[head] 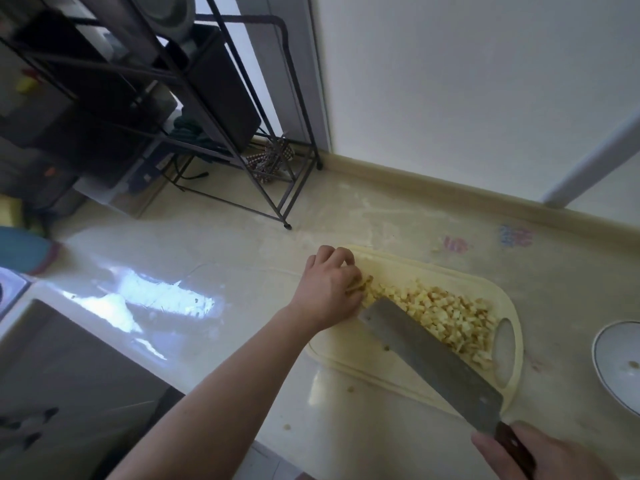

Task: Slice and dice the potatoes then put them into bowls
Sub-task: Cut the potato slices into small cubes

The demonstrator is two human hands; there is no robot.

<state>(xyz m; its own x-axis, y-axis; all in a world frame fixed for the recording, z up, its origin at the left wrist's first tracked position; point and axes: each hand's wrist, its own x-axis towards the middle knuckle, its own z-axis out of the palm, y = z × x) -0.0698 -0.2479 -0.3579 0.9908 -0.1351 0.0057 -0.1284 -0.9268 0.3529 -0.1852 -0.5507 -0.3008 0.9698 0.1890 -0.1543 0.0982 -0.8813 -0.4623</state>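
A pale yellow cutting board [349, 351] lies on the counter with a long heap of diced potato [446, 313] across its far side. My left hand [329, 289] rests at the heap's left end, fingers curled over a few potato strips [360, 285]. My right hand [540, 455], at the bottom right, grips the dark handle of a cleaver [426, 358]. The broad blade slants over the board, its tip close to my left hand beside the dice. A white bowl [620, 362] with a dark rim line stands right of the board, with a tiny bit inside.
A black metal rack [221, 109] holding appliances stands at the back left of the glossy counter [194, 271]. The sink [69, 368] is at the lower left. A white wall runs behind the counter. Small potato scraps [287, 426] lie near the front edge.
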